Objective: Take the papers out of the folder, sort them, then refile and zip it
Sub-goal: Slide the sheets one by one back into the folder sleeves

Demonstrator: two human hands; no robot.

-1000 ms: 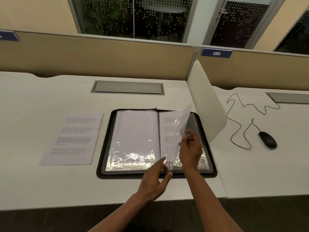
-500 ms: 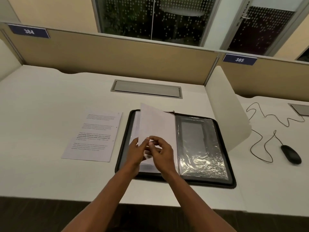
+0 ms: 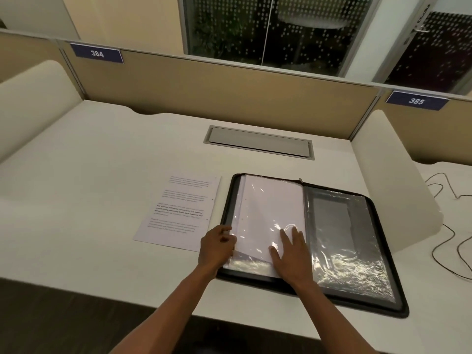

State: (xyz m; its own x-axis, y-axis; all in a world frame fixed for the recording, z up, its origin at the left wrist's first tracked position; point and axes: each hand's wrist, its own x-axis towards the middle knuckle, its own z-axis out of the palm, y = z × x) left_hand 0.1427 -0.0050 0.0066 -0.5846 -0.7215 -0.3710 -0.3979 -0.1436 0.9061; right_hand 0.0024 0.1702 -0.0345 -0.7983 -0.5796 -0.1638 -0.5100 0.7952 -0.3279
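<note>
Folder (image 3: 362,295) lies open and flat on the white desk (image 3: 102,175), near its front edge, a black zip case spread like a book. Its spine runs away from the person toward the partition, tilted slightly left at the far end, so the two halves sit side by side and the whole spread is long across the desk. On the left half a white sheet in a clear sleeve (image 3: 265,210) lies face down, its long side along the spine. The left hand (image 3: 217,247) pinches the sleeve's near left edge, fingers curled round it. The right hand (image 3: 291,256) rests flat on the sleeve's lower right part, fingers straight and spread, gripping nothing. The right half shows a crinkled, glossy empty sleeve (image 3: 347,238). Just left of the folder, a printed page (image 3: 178,210) lies flat on the desk, its long side also running away from the person.
</note>
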